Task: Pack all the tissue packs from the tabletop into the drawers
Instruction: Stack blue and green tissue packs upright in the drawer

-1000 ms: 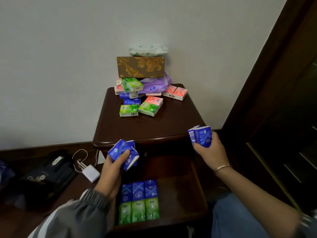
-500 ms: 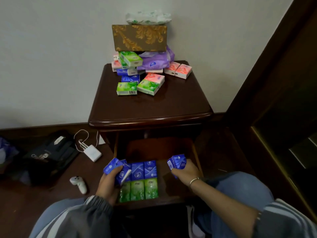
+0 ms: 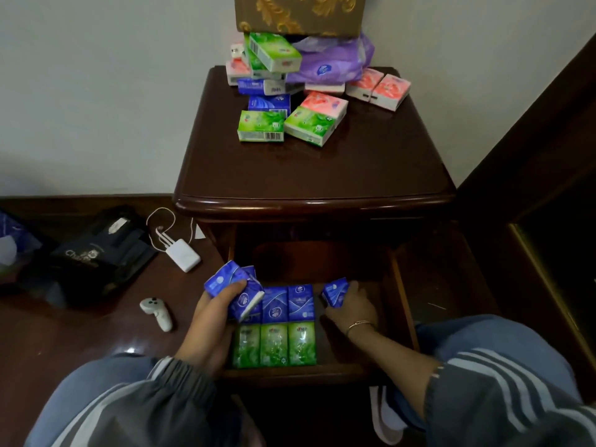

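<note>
The left hand [image 3: 214, 312] is gripping several blue tissue packs [image 3: 225, 283] over the open drawer [image 3: 351, 371], while the right hand [image 3: 354, 306] is holding one blue pack [image 3: 335, 291] inside it. More packs [image 3: 261, 125] are lying on the bench [image 3: 316, 169].

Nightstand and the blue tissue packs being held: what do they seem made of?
The nightstand looks like dark wood under glossy varnish: its top shows soft reflections. The blue tissue packs seem wrapped in thin printed plastic film, which catches light.
</note>
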Demonstrator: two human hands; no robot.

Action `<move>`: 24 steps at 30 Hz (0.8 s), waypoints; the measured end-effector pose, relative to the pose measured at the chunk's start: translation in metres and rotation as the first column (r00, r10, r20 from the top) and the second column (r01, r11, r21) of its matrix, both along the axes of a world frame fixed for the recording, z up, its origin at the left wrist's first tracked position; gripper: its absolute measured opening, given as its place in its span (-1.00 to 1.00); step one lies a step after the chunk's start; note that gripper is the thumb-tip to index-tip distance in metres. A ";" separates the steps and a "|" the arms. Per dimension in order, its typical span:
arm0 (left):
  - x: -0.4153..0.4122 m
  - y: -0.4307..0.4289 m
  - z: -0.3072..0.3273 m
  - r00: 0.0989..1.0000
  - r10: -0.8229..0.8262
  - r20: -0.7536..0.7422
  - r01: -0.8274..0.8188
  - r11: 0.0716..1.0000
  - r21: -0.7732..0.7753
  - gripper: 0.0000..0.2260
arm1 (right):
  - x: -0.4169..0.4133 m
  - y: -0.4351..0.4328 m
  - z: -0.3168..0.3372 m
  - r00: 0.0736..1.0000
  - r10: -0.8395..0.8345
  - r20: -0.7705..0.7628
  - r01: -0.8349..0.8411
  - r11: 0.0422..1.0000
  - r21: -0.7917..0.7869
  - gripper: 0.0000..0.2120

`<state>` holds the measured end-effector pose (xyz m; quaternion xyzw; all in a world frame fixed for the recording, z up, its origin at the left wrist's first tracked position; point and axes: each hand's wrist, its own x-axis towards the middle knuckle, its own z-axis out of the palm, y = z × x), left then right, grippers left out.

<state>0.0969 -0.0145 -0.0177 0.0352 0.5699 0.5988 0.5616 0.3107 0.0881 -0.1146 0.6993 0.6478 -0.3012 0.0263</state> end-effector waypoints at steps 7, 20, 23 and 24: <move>0.004 0.002 0.009 0.998 -0.057 0.015 0.058 0.998 -0.014 -0.67 | 0.006 0.006 0.001 0.916 0.240 0.320 -0.267 0.963 0.042 0.07; 0.001 -0.001 0.020 0.996 -0.052 0.068 0.052 0.999 0.008 -0.65 | 0.011 0.027 0.001 0.465 0.790 0.399 -0.853 0.520 -0.036 -0.18; 0.002 0.000 0.021 0.996 -0.056 0.067 0.056 0.998 0.002 -0.66 | 0.009 0.037 -0.002 0.421 0.814 0.401 -0.882 0.470 -0.028 -0.21; 0.002 0.000 0.021 0.996 -0.057 0.068 0.057 0.998 0.000 -0.66 | 0.009 0.041 -0.002 0.395 0.824 0.406 -0.892 0.450 -0.046 -0.19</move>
